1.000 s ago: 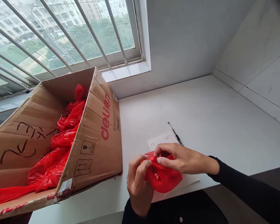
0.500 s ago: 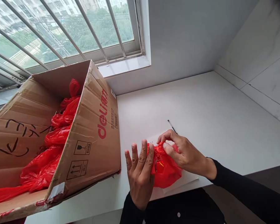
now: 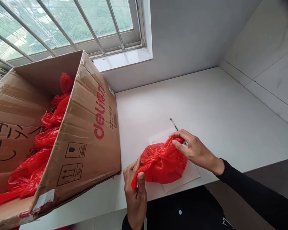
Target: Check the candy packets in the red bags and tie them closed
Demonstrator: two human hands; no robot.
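Observation:
A small red plastic bag, knotted at its top, hangs just above a white sheet of paper on the white counter. My left hand pinches one stretched tail of the bag at the lower left. At the upper right, my right hand pinches the other tail. Both hands are closed on the plastic and pull it apart. A black pen lies on the counter just behind my right hand.
An open cardboard box with red print stands tilted at the left, holding several red plastic bags. Behind it is a barred window. A tiled wall bounds the counter at the right.
My left hand went from open against the bag to pinching a tail. Both hands moved apart, drawing the tails out from the knot. The view shifted slightly right.

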